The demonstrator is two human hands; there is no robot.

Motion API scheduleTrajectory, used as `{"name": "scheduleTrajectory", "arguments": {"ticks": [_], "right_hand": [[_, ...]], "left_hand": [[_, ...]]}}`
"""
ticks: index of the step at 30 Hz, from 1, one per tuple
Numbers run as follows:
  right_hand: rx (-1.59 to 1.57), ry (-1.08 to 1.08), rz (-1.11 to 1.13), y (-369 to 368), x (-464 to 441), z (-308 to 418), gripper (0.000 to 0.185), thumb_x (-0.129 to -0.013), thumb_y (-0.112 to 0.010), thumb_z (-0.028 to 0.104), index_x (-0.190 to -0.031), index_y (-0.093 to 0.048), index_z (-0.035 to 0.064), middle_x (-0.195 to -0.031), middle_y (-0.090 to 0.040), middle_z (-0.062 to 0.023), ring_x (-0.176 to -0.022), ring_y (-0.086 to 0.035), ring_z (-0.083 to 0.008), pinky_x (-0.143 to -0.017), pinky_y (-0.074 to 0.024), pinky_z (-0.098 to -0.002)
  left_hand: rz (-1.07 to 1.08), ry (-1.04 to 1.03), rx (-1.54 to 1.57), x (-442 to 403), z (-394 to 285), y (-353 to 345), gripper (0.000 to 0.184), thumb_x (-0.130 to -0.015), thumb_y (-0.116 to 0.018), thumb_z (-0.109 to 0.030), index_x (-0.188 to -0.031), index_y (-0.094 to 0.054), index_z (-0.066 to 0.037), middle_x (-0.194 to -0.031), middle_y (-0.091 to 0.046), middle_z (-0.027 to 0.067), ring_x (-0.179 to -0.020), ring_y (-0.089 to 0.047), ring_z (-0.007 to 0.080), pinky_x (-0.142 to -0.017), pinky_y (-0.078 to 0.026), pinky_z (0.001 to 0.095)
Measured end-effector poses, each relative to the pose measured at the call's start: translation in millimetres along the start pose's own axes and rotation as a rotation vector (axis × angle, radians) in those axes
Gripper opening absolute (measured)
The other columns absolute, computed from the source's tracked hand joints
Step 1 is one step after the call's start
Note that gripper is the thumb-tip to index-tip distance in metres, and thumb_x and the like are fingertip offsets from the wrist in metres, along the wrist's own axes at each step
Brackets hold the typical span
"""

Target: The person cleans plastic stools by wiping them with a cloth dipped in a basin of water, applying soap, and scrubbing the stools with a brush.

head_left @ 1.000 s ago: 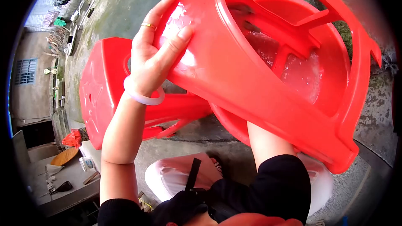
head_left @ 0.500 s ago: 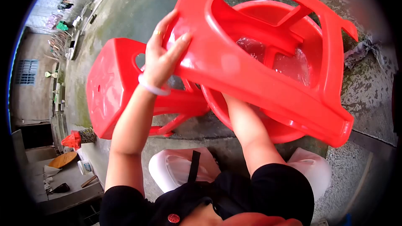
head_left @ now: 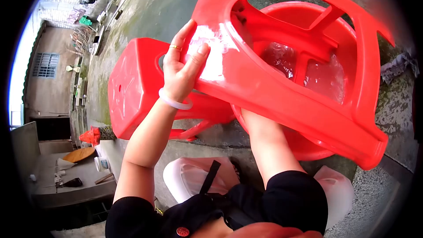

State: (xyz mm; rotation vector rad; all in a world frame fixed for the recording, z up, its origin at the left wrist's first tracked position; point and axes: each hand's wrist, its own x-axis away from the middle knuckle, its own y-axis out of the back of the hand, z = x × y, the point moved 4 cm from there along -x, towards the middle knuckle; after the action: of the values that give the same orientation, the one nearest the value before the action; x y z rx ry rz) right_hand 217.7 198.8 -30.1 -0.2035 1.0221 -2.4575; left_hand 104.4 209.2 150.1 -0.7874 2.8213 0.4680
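Observation:
A red plastic stool (head_left: 282, 88) is tilted on its side over a red basin (head_left: 304, 150) that has water in it. My left hand (head_left: 183, 68) grips the seat end of this stool, thumb on the near face and fingers round the edge. A ring and a pale bangle are on that hand and wrist. My right forearm (head_left: 269, 141) reaches beneath the stool. The right hand is mostly hidden behind the stool's side, with only a shadowed bit showing in the opening; its grip cannot be made out.
Another red stool (head_left: 132, 88) stands to the left of the basin, close to my left wrist. A grey cloth (head_left: 398, 67) lies at the right. Farther left are a concrete ledge (head_left: 83, 185) and a round wooden board (head_left: 79, 154). My knees flank the near side.
The view has shifted, so the stools and basin appear farther right. My left hand keeps its hold at the stool's end. A shadowed bit of the right hand now shows inside the opening.

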Motion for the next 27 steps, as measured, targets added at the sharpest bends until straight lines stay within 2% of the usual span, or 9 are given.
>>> {"name": "scheduleTrajectory", "arguments": {"ticks": [6,9,16,18,20,22,23,24,27], "right_hand": [[0.024,0.028,-0.010,-1.4,1.9,8.3,0.026,-0.087,-0.060,0.029,-0.099,-0.060,0.0058,-0.099,-0.060,-0.0079,-0.096,-0.055,-0.0228,-0.081,-0.0443,-0.0387],[0.049,0.035,-0.044,7.6,16.3,14.9,0.025,-0.087,-0.060,0.029,-0.097,-0.060,0.0066,-0.096,-0.060,-0.0075,-0.094,-0.055,-0.0231,-0.079,-0.0446,-0.0387],[0.082,0.014,-0.267,87.7,70.7,73.8,0.022,-0.086,-0.059,0.030,-0.091,-0.058,0.0083,-0.091,-0.060,-0.0067,-0.089,-0.056,-0.0238,-0.073,-0.0451,-0.0388],[0.115,0.071,-0.347,110.4,84.5,99.2,0.022,-0.086,-0.059,0.030,-0.090,-0.058,0.0088,-0.089,-0.059,-0.0065,-0.087,-0.056,-0.0240,-0.072,-0.0452,-0.0388],[0.185,0.156,-0.413,120.3,98.9,117.6,0.021,-0.086,-0.059,0.031,-0.088,-0.058,0.0093,-0.088,-0.059,-0.0063,-0.085,-0.057,-0.0242,-0.070,-0.0454,-0.0388],[0.281,0.256,-0.480,122.2,112.4,128.2,0.021,-0.086,-0.059,0.031,-0.087,-0.058,0.0098,-0.086,-0.059,-0.0061,-0.084,-0.057,-0.0244,-0.069,-0.0455,-0.0388],[0.340,0.306,-0.510,121.2,118.5,133.4,0.021,-0.086,-0.058,0.031,-0.086,-0.057,0.0101,-0.085,-0.059,-0.0059,-0.083,-0.057,-0.0245,-0.068,-0.0456,-0.0388],[0.412,0.361,-0.534,118.3,122.2,138.3,0.021,-0.086,-0.058,0.031,-0.085,-0.057,0.0103,-0.084,-0.059,-0.0058,-0.082,-0.057,-0.0246,-0.067,-0.0457,-0.0388],[0.807,0.564,-0.591,110.5,130.2,161.0,0.021,-0.085,-0.058,0.032,-0.083,-0.057,0.0111,-0.082,-0.059,-0.0055,-0.080,-0.057,-0.0249,-0.065,-0.0459,-0.0388]], "left_hand": [[-0.009,-0.097,-0.081,-0.2,1.1,2.9,0.050,-0.091,-0.062,-0.010,-0.137,-0.045,0.000,-0.130,-0.053,0.0098,-0.116,-0.052,0.0147,-0.098,-0.044,0.0278],[-0.017,-0.057,-0.061,-2.6,4.6,3.0,0.051,-0.090,-0.064,-0.011,-0.136,-0.045,0.001,-0.130,-0.054,0.0107,-0.116,-0.052,0.0148,-0.098,-0.044,0.0279],[-0.061,-0.110,-0.104,-3.9,8.4,10.7,0.048,-0.087,-0.068,-0.009,-0.131,-0.051,0.000,-0.120,-0.060,0.0119,-0.108,-0.057,0.0145,-0.092,-0.047,0.0275],[-0.002,-0.062,0.029,-9.4,18.6,8.3,0.058,-0.087,-0.065,-0.009,-0.140,-0.040,-0.003,-0.137,-0.048,0.0095,-0.123,-0.048,0.0164,-0.101,-0.041,0.0306],[-0.017,-0.003,0.038,-4.0,10.9,7.2,0.054,-0.088,-0.063,-0.006,-0.138,-0.043,-0.004,-0.133,-0.051,0.0069,-0.122,-0.047,0.0143,-0.099,-0.041,0.0273],[-0.045,-0.134,-0.086,-4.7,11.8,14.5,0.046,-0.090,-0.065,-0.012,-0.133,-0.052,-0.003,-0.125,-0.058,0.0079,-0.110,-0.056,0.0130,-0.095,-0.045,0.0253],[-0.032,-0.061,-0.085,-2.1,10.8,15.8,0.045,-0.090,-0.064,-0.012,-0.132,-0.052,-0.004,-0.124,-0.058,0.0066,-0.109,-0.056,0.0117,-0.094,-0.045,0.0248],[-0.034,-0.084,-0.091,-3.3,11.2,16.3,0.044,-0.090,-0.064,-0.012,-0.132,-0.052,-0.004,-0.123,-0.059,0.0065,-0.108,-0.056,0.0117,-0.094,-0.045,0.0248],[-0.054,-0.119,-0.109,-6.3,9.9,12.8,0.042,-0.091,-0.063,-0.012,-0.131,-0.053,-0.003,-0.119,-0.061,0.0060,-0.105,-0.058,0.0112,-0.092,-0.047,0.0243]]}}
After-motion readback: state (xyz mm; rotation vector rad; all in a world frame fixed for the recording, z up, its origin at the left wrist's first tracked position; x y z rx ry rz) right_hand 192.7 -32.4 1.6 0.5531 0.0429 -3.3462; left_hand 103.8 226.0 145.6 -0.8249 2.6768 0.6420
